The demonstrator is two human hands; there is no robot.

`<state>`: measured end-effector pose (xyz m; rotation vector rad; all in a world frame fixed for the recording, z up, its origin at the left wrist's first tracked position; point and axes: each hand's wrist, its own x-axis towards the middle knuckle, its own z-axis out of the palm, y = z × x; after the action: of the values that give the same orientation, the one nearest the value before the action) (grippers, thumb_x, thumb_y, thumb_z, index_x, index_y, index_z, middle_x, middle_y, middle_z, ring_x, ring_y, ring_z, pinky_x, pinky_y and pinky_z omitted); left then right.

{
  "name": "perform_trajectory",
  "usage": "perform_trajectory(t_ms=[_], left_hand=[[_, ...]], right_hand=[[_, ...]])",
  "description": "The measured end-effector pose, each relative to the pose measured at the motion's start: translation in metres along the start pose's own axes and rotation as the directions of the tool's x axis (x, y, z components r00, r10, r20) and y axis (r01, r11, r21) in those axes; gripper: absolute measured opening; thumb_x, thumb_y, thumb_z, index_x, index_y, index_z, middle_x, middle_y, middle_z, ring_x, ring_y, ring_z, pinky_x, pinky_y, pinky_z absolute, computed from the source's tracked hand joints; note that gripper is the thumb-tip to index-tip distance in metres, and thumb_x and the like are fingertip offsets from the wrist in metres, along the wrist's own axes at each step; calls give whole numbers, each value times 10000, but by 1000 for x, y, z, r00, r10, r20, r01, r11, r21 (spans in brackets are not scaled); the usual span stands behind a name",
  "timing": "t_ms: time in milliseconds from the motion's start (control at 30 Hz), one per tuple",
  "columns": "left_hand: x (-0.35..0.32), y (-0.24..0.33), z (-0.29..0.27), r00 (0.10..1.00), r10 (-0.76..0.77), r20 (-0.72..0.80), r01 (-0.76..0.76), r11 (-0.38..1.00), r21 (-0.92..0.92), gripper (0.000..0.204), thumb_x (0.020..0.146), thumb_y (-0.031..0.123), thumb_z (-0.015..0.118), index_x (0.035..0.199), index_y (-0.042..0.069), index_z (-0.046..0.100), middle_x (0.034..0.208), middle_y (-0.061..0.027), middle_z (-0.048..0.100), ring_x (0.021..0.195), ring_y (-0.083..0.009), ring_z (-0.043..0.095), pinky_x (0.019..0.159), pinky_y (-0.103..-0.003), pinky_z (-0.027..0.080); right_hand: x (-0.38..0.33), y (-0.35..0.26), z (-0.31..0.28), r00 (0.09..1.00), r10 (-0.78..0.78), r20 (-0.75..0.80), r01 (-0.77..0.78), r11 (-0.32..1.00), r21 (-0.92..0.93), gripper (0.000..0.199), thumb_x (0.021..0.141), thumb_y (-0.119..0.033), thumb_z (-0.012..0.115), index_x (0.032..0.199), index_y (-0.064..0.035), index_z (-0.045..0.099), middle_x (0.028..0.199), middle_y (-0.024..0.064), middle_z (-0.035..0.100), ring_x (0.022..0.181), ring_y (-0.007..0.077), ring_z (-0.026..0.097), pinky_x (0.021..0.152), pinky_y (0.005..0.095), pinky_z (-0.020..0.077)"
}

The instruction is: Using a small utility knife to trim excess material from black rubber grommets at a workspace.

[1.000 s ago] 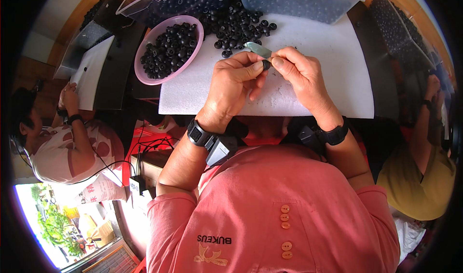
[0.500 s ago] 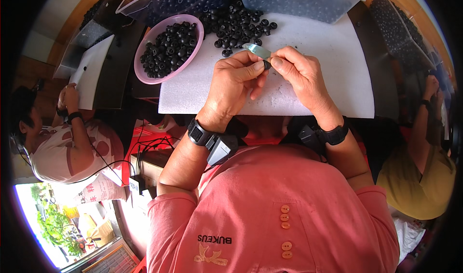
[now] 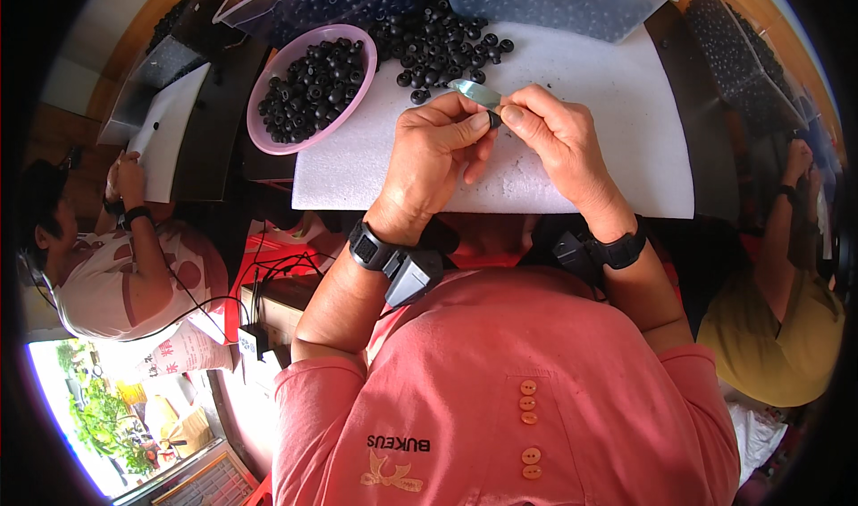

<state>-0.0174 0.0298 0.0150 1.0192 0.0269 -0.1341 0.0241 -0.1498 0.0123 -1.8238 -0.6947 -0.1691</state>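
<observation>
Over the white foam sheet [image 3: 608,148], my left hand [image 3: 429,153] pinches a small black round part [image 3: 494,121] between thumb and index finger. My right hand [image 3: 559,144] is closed, thumb against fingers, on a thin, pale green, shiny curved strip [image 3: 475,93]. Its near end goes into the right fingertips beside the black part; its far end points up and left above the left index finger. Whether the strip touches the part is hard to see. Beyond the hands lies a loose pile of black round parts [image 3: 438,54], some with a hole in them.
A pink bowl [image 3: 369,77] full of similar black parts stands at the left of the sheet. Two translucent bins [image 3: 554,5] [image 3: 313,10] stand at the back. One person [image 3: 147,274] sits at the left by another table, and another [image 3: 773,327] at the right.
Both hands keep almost the same place, still holding the strip and the black part. The pink bowl appears shifted very slightly.
</observation>
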Motion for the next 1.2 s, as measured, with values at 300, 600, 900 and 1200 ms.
perform_trajectory(t_ms=[300,600,900,1200], left_hand=[[-2,-2,1,999,12,-38,-12,1000,11,99,971,27,608,989,-56,659,793,-89,652,583,-113,559,442,-237,399],[-2,-1,-2,999,-12,-44,14,1000,26,137,971,43,608,1043,-55,672,808,-83,660,598,-106,564,442,-227,394],[6,0,-7,999,9,34,-5,995,-98,169,996,68,596,1097,-49,666,846,-81,655,658,-126,583,471,-243,415],[0,-10,4,996,86,-23,-85,994,62,136,969,32,635,1086,-21,681,846,-50,665,636,-97,573,503,-230,428]], right_hand=[[0,-4,0,997,-69,21,70,996,-51,199,993,-205,634,910,-24,627,598,103,520,504,196,487,500,348,395],[-3,-6,-1,996,-32,82,34,999,-31,196,979,-210,658,902,-31,637,598,94,504,512,170,466,508,332,391],[-4,-3,-7,984,136,-112,-89,932,352,226,993,-218,659,938,0,667,679,-13,550,634,49,459,574,240,386],[1,-6,-3,994,112,3,-111,981,158,239,942,-205,724,833,-24,612,652,-44,451,626,55,379,555,251,313]])
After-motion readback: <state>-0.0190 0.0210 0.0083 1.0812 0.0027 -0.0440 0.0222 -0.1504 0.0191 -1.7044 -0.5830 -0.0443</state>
